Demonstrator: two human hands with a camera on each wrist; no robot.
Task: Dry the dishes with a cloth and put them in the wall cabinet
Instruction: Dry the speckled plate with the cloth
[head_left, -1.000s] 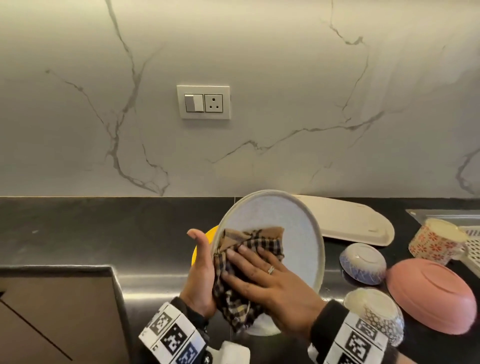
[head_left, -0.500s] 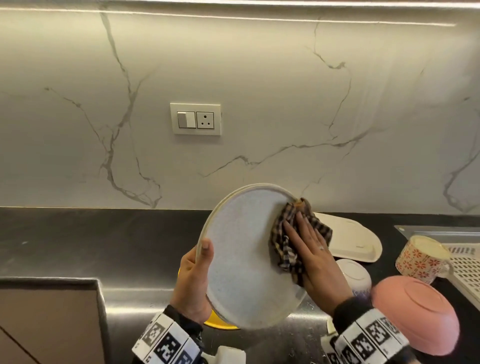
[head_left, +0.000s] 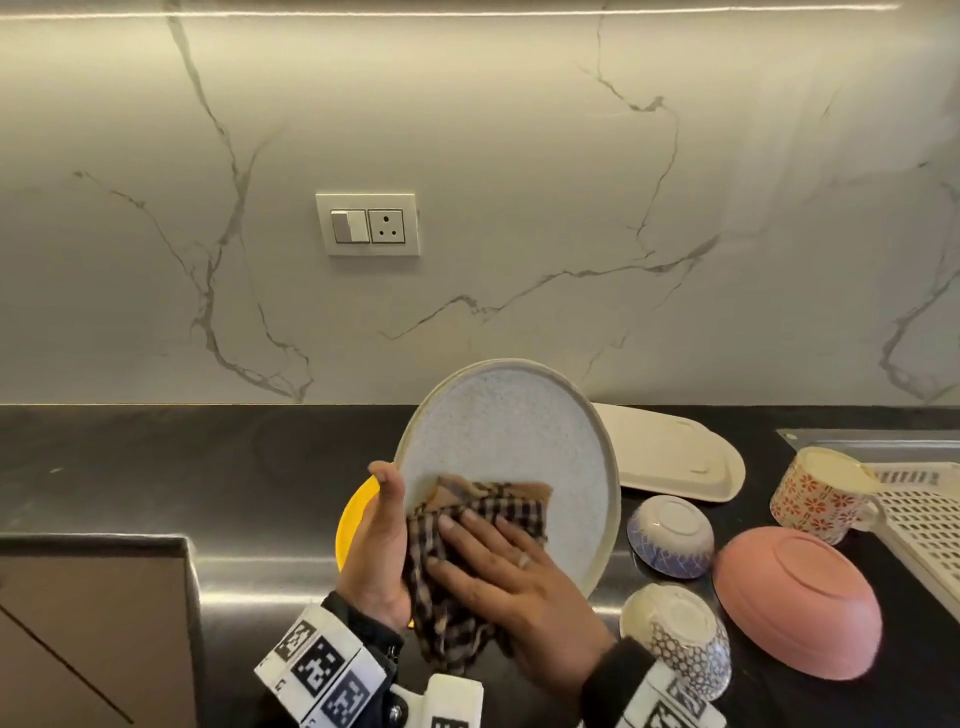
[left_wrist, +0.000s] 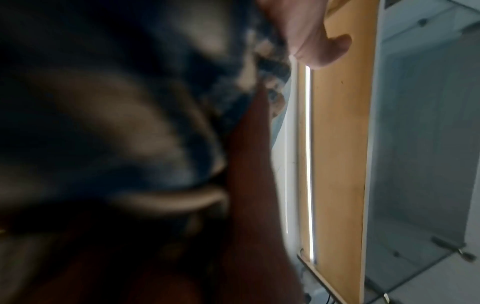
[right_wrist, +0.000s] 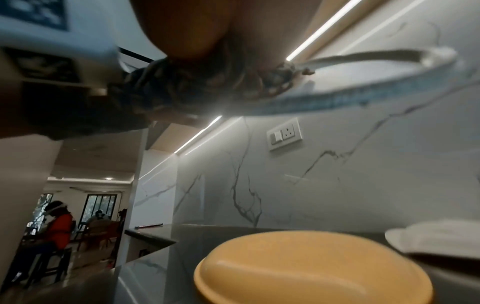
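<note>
**Two hands wiping a tilted plate over a dark kitchen counter**

A pale marble wall (head_left: 519, 208) with grey veins fills the upper part of the head view. On it sits a white switch and socket plate (head_left: 367, 224). Below runs a dark counter (head_left: 156, 467).

A round speckled plate (head_left: 511, 431) with a cream rim is held tilted above the counter, its face toward the camera. The left hand (head_left: 376, 540) grips its left rim, thumb raised along the edge; its other fingers are behind the plate and cannot be seen. The right hand (head_left: 506, 577) lies on the lower part of the plate's face, fingers straight and slightly spread, pressing a checked cloth (head_left: 483, 514) flat against it. The rest of the cloth hangs below the plate between the two wrists.

To the right, on the counter, lies an upturned pink bowl (head_left: 797, 603). Behind the plate is a cream oblong tray (head_left: 670, 457), also face down. A white slotted rack (head_left: 930, 525) is at the right edge, with a floral mug (head_left: 821, 493) just beside it. A yellow dish (head_left: 353, 519) shows from behind the left hand. Two small upturned bowls sit between the plate and the pink bowl: a blue patterned bowl (head_left: 670, 535) and, nearer, a brown patterned bowl (head_left: 680, 634).
</note>
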